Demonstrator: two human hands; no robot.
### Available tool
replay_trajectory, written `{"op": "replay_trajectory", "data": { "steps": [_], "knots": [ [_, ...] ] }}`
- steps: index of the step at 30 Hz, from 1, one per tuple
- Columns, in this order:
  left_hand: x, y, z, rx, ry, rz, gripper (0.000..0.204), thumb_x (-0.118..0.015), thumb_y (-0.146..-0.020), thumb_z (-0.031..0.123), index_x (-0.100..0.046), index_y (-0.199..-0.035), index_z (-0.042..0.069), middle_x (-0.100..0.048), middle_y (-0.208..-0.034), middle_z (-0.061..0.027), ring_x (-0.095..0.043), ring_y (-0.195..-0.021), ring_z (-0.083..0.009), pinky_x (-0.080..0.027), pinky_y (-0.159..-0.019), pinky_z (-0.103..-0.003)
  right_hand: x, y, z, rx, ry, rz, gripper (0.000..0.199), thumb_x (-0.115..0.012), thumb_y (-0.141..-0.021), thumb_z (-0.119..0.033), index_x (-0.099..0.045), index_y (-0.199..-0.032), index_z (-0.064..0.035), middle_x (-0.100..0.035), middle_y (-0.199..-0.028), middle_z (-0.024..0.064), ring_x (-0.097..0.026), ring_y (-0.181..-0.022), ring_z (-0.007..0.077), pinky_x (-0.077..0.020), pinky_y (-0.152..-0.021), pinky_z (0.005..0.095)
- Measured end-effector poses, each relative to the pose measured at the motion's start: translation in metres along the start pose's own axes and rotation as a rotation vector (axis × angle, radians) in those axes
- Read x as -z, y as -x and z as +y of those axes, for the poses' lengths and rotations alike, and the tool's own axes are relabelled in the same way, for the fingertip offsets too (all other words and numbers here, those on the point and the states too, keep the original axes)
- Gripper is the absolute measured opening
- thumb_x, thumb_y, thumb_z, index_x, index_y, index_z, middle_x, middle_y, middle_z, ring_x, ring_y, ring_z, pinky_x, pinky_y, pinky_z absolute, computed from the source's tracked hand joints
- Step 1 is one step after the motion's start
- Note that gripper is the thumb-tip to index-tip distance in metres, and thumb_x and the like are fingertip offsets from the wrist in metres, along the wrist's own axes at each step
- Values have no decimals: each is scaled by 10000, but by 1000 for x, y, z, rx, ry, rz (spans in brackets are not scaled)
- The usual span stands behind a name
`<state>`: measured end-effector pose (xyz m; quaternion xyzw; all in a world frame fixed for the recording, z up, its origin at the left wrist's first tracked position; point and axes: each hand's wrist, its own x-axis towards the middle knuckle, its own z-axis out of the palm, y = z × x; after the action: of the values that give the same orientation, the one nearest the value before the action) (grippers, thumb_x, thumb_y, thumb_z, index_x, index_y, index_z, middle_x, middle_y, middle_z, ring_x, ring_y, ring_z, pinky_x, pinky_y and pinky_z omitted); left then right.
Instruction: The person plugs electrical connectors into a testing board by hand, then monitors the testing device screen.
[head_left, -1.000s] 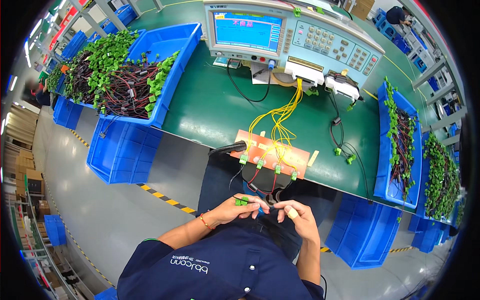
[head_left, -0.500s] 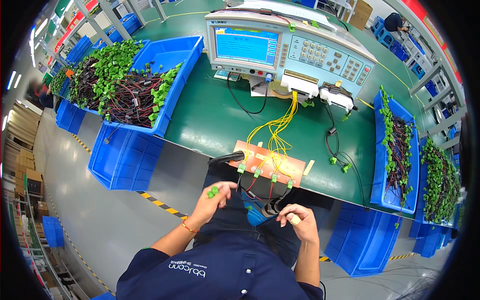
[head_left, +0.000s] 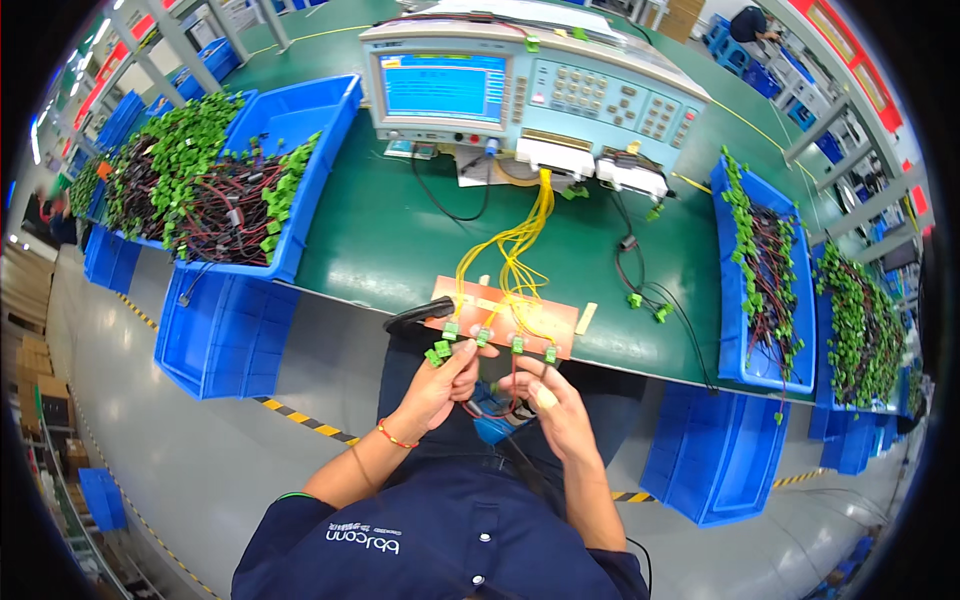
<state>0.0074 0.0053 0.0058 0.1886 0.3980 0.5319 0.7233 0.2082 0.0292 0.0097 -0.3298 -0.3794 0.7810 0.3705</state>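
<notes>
In the head view, the left hand (head_left: 437, 385) pinched a pair of small green connectors (head_left: 438, 351) on red and black wires (head_left: 487, 408) just below the orange fixture board (head_left: 508, 314) at the near edge of the green surface (head_left: 390, 240). The right hand (head_left: 549, 398) was closed lightly around the same wires beside it. To do this well, I judged each plug should be squared to its socket and pushed straight, with the wires kept slack and clear of the yellow leads (head_left: 515, 245).

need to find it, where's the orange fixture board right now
In the head view, the orange fixture board lies at the green bench's near edge, just beyond the left hand and right hand.
</notes>
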Motion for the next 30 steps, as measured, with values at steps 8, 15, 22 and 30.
{"op": "replay_trajectory", "data": {
  "steps": [8, 15, 22, 30],
  "knots": [
    [-3, 41, -3, 186, -79, -172, 265, -470, -1037, 243, -605, -952, 31, -316, -571, 80, -253, -471, -38, -199, -448, -227, -4, 22, -6, -273, 145, -281, 269, -504, -1013, -246, -624, -1069, -12, -524, -717, -16, -483, -595, 67, -421, -586, 247],
    [-1, 48, 5, 169, -63, -221, 267, -541, -1003, 197, -608, -1093, -45, -405, -615, 49, -386, -550, -40, -325, -544, -200, 66, 67, -138, 166, 872, 116, 242, -689, -854, -87, -666, -1084, -17, -667, -883, 54, -656, -807, 143, -527, -762, 291],
    [-19, 42, 4, 146, -317, -231, 248, -616, -957, 176, -653, -1099, -24, -445, -596, 66, -363, -527, -14, -292, -506, -199, 260, 40, -219, 348, 1487, 957, 359, -697, -868, -191, -611, -1149, 15, -658, -984, 118, -620, -876, 200, -485, -805, 322],
    [-6, 47, -5, 101, -247, -88, 277, -616, -965, 229, -676, -1043, -29, -414, -594, 70, -309, -531, -23, -229, -487, -220, 281, 31, -237, 230, 1263, 817, 183, -676, -891, -142, -698, -930, 35, -613, -749, -24, -501, -681, 75, -413, -608, 261]
  ]
}}
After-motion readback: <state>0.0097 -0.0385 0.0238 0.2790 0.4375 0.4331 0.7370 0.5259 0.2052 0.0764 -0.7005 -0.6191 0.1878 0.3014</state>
